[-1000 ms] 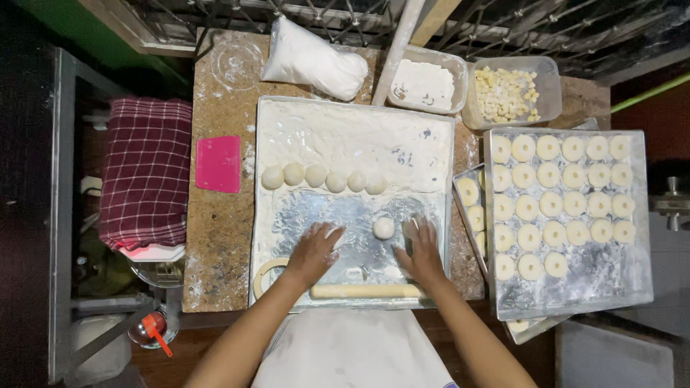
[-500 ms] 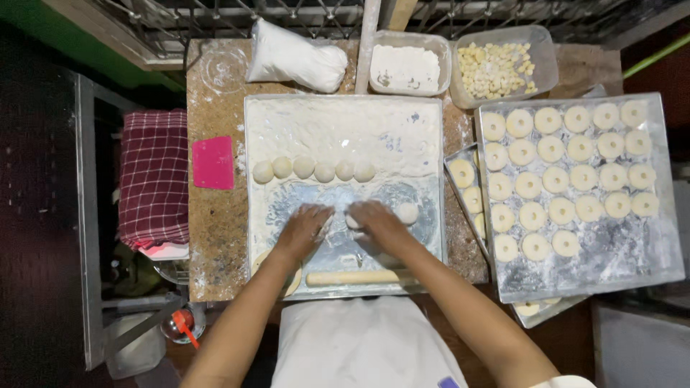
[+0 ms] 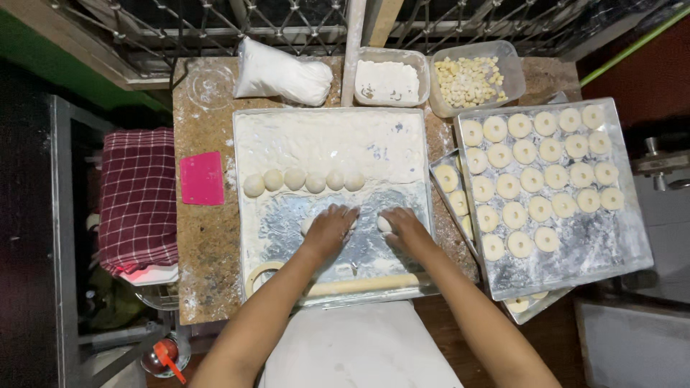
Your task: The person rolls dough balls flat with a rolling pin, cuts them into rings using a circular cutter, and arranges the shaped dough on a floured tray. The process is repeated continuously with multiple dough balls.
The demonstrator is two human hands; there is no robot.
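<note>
A floured metal tray [image 3: 248,237] lies in front of me with a row of several dough balls [image 3: 304,179] across its middle. My left hand [image 3: 329,228] presses flat on a piece of dough [image 3: 307,225] that shows at its left edge. Beside it, my right hand [image 3: 402,224] covers a small dough ball [image 3: 384,224] peeking out at its left side. A wooden rolling pin [image 3: 370,284] lies along the tray's near edge, under my forearms. A round dough ring [image 3: 260,274] sits at the tray's near-left corner.
A second tray [image 3: 632,248] at the right holds several flattened dough rounds. Behind are a white bag [image 3: 282,73], a tub of flour [image 3: 389,77] and a tub of pale chunks [image 3: 468,80]. A pink scraper [image 3: 202,178] and a checked cloth [image 3: 139,197] lie at left.
Both hands moved toward the tray's middle and came close together. The loose dough ball that lay between them is now under my right hand; the left hand now presses another piece.
</note>
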